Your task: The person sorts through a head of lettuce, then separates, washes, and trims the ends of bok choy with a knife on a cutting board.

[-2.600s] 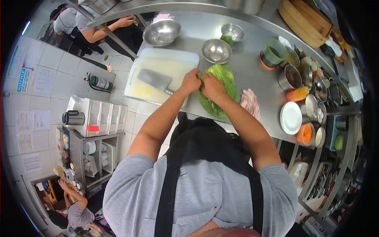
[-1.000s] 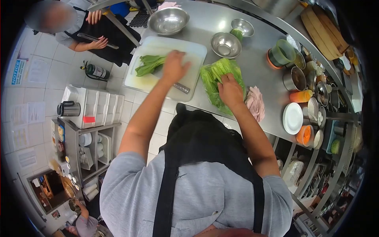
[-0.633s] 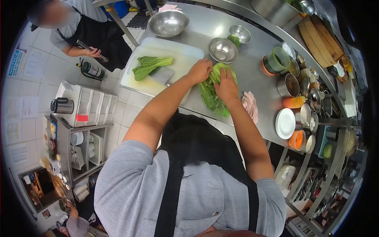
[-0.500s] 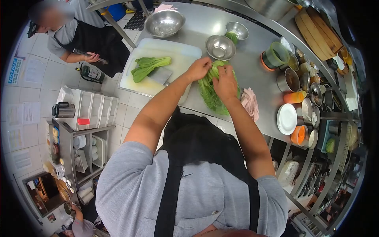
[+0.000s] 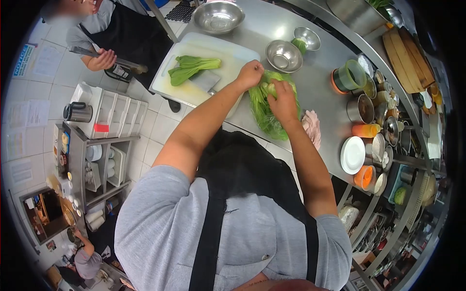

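Note:
A clear plastic bag (image 5: 268,123) full of leafy greens lies at the front of the steel table. My left hand (image 5: 251,74) is closed in a pinch on the bag's upper left edge. Inside the bag's mouth, my right hand (image 5: 284,101) has its fingers curled round the pale stem end of a bok choy (image 5: 265,89). To the left, another bok choy (image 5: 189,68) rests on the white cutting board (image 5: 238,52). Beside it lies a cleaver (image 5: 208,79), partly hidden by my left forearm.
Steel bowls (image 5: 284,56) stand beyond the bag, one with a green vegetable next to it. A pink cloth (image 5: 311,128) lies right of the bag. White plates (image 5: 353,155) and several sauce containers line the right edge. A co-worker (image 5: 131,34) holding tongs stands left of the table.
The camera view has shifted, moving the table right and up in the picture. My right hand has moved slightly down on the greens. The co-worker's tongs have swung more level.

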The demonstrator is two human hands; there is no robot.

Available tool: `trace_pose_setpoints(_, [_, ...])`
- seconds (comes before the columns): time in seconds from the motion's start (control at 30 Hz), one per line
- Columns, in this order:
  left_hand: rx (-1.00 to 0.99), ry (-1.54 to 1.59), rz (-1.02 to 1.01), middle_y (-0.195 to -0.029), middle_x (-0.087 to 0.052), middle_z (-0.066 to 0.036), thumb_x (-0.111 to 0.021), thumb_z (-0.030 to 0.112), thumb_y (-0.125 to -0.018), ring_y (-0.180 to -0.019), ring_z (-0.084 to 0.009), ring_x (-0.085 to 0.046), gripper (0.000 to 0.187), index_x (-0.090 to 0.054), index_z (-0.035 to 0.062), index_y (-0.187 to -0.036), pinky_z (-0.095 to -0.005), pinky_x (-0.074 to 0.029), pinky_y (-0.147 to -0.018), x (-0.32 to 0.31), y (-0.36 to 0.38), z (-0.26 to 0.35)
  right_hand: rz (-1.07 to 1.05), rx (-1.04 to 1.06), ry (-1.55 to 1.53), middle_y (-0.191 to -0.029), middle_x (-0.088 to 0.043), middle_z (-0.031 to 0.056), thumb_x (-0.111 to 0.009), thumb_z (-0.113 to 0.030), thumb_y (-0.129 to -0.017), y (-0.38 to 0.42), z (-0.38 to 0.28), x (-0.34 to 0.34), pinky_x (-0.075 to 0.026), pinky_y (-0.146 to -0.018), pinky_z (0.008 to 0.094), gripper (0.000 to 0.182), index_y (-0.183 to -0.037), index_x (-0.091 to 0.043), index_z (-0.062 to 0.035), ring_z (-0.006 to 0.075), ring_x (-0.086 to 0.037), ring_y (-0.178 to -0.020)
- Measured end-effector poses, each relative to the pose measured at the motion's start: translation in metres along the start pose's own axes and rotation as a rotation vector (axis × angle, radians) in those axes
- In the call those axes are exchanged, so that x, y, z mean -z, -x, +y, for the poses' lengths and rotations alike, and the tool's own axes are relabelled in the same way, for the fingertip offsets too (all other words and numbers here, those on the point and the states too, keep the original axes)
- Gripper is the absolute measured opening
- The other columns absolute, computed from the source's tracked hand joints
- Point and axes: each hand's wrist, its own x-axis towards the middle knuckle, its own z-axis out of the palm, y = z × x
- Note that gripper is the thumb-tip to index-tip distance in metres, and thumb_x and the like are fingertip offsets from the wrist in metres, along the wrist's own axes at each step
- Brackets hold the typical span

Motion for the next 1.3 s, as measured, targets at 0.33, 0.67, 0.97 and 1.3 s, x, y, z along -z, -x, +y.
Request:
trace_pose_setpoints(0.33, [-0.401,0.337,-0.313,-0.143,-0.072,-0.015,-0.07,0.002,-0.097,-0.141,-0.0216,-0.066,0.067,-0.054,0.004,-0.161,-0.0407,-0.055,-0.116,0.054,0.072,0.136,0.219,0.118,-0.577,-0.129,-0.072,0.0166,-0.088,-0.014,-0.095,-0.066,-0.071,0.076,-0.065,-0.089,0.0397,0.055,-0.146,-0.07,-0.0008,0.0281,-0.076,-0.111])
trace_pose_setpoints(0.67, [-0.372,-0.813,0.198,-0.141,-0.074,-0.02,-0.078,0.016,-0.093,-0.129,-0.0427,-0.069,0.062,-0.064,0.0128,-0.153,-0.062,-0.052,-0.111,0.173,0.062,0.053,-0.331,-0.095,0.069,-0.12,-0.076,0.0302,-0.073,-0.022,-0.102,-0.016,-0.004,-0.008,-0.057,-0.105,0.0584,0.035,-0.127,-0.077,0.001,0.0487,-0.073,-0.115])
trace_pose_setpoints(0.97, [-0.189,-0.911,0.089,-0.177,-0.041,-0.02,-0.077,0.039,-0.104,-0.173,-0.0446,-0.023,0.081,-0.042,0.0238,-0.176,-0.0731,-0.014,-0.138,0.164,0.086,-0.027,-0.253,-0.091,0.319,-0.139,-0.066,0.0242,-0.08,-0.018,-0.095,-0.01,0.002,-0.024,-0.053,-0.113,0.0557,0.048,-0.139,-0.068,-0.0034,0.0452,-0.063,-0.133])
trace_pose_setpoints(1.3, [-0.36,-0.461,0.056,-0.139,-0.066,-0.022,-0.076,0.021,-0.099,-0.133,-0.045,-0.061,0.044,-0.069,0.0064,-0.141,-0.0575,-0.05,-0.11,0.079,0.108,0.028,-0.316,-0.15,0.199,-0.13,-0.073,0.0244,-0.082,-0.019,-0.091,-0.013,0.002,-0.026,-0.051,-0.11,0.058,0.049,-0.134,-0.067,-0.0028,0.0472,-0.068,-0.124])
